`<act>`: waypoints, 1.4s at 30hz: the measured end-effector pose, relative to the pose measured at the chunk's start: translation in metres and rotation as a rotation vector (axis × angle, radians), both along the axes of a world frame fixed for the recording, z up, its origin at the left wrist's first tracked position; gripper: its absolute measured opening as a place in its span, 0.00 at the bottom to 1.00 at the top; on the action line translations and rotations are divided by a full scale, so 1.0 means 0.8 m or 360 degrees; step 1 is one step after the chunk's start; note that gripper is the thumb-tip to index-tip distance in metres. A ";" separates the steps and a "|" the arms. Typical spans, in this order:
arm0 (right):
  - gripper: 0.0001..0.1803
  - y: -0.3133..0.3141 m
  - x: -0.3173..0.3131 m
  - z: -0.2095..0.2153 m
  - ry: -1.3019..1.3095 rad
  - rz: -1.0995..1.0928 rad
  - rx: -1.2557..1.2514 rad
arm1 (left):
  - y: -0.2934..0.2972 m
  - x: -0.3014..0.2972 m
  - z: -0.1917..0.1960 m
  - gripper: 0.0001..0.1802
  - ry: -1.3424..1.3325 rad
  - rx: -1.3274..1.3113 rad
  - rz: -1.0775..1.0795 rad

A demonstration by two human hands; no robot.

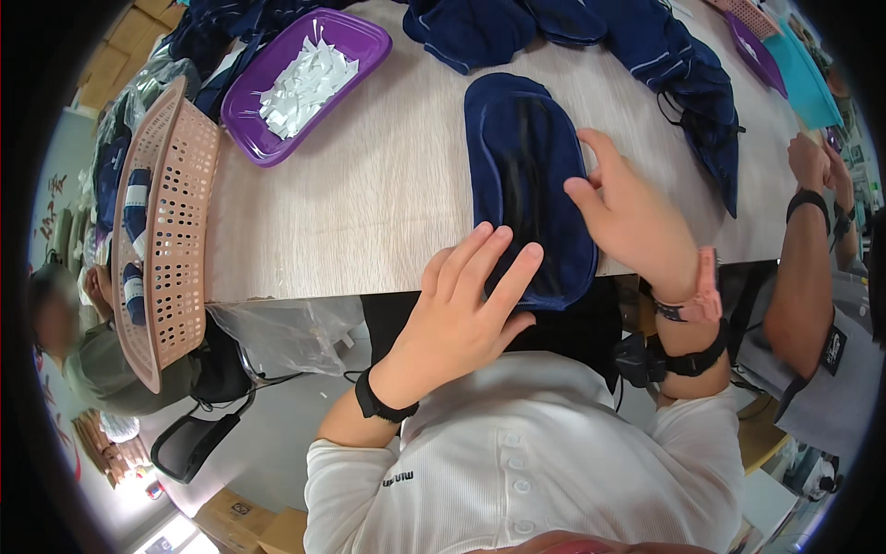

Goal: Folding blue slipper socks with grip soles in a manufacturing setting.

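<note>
In front of me on the table lies a long, rounded navy fabric piece (pixel 544 129), with pale stitching near its edge and a black strip along its middle. Its lower end reaches over the table's front edge. My left hand (pixel 461 300) rests on that lower end, fingers spread flat and nothing gripped. At the piece's right edge is my right hand (pixel 637 212), its thumb and forefinger apart and touching or just over the cloth. The other fingers of that hand are hidden behind it.
A purple tray (pixel 242 125) of small white slips stands at the far left, beside a pink perforated basket (pixel 185 231) holding navy rolls. More navy fabric (pixel 637 46) lies along the far side. Co-workers sit left and right, one person's forearm (pixel 801 268) close by.
</note>
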State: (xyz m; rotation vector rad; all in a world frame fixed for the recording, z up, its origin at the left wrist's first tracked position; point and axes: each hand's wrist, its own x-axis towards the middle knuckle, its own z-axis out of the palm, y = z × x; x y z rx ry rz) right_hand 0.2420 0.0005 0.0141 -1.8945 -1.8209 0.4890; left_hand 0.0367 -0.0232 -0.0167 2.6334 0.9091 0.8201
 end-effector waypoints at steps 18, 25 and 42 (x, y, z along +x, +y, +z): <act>0.20 0.022 0.000 0.013 0.0358 -0.0073 -0.0319 | 0.005 0.006 -0.023 0.47 -0.0208 0.0159 0.0084; 0.14 0.034 0.014 0.018 0.0242 0.0196 -0.0324 | 0.000 -0.003 -0.013 0.36 -0.0096 0.0038 0.0127; 0.13 0.120 0.040 -0.021 0.0281 0.0037 -0.0014 | -0.001 -0.002 -0.012 0.28 -0.0061 0.0124 -0.0018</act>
